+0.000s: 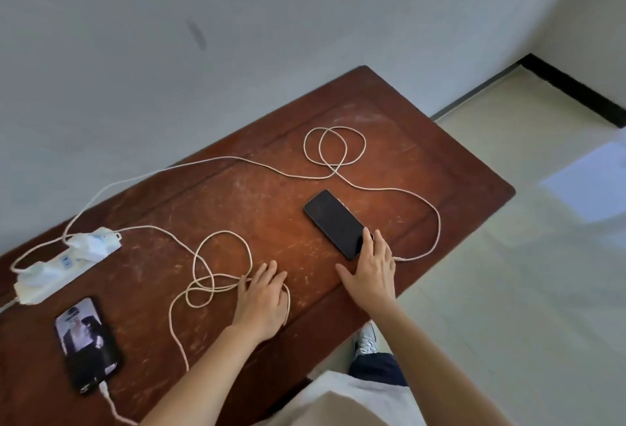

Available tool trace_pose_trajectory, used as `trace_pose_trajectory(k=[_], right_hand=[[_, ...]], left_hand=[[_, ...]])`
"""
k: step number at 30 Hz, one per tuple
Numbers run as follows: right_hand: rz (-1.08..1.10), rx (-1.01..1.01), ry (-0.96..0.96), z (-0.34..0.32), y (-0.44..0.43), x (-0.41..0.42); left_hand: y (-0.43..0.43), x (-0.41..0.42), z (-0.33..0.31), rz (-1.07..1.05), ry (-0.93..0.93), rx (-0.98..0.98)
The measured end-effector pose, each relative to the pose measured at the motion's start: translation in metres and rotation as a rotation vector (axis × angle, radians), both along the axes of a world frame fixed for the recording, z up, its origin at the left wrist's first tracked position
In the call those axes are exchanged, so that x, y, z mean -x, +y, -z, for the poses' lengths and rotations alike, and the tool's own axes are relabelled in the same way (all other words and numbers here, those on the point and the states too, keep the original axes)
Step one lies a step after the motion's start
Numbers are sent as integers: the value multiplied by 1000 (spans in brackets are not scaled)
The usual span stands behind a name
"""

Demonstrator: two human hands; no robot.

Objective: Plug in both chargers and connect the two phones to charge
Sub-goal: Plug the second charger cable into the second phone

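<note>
Nearest you, lit phone [88, 344] lies cabled. Looped cable [222, 269] runs under your left hand [261, 300], fingers spread flat, gripping nothing. Your right hand [372, 271], open, fingertips touching dark phone [335, 222]. Power strip [64, 264] far left on table [271, 202].

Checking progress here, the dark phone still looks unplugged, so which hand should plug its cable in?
Probably the right hand. It rests on the near end of the dark phone, and the cable end lies just beside it. The left hand lies flat farther away.
</note>
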State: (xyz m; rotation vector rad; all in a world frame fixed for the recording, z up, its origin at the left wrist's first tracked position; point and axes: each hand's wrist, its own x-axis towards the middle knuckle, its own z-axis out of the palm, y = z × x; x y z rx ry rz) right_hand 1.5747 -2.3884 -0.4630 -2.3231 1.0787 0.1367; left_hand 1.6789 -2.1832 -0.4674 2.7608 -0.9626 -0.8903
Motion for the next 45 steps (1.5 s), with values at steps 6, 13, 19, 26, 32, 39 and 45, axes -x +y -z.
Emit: trace_pose_trajectory(k=[6,13,19,26,32,39,45], right_hand=[[-196,6,-38,12,-39,-18],[-144,-81,-168,6,-61,-26],[239,-740,-292,-17,-59,-27],[145,-1010,-436,-49,-52,-21],[88,-1145,-481,-56,-47,-15],[135,-680,-283,-31,-56,8],[152,161,103,16,-67,43]], left_hand=[[-14,3,-9,-160,30,-32],[-63,-5,-40,-444,3,-55],[-114,-18,-59,-921,367,282],[-121,-45,-71,-1016,991,690],[-108,-52,-75,-984,1191,926],[-105,-45,-69,-1274,997,974],[-85,-50,-70,-1353,1057,1086]])
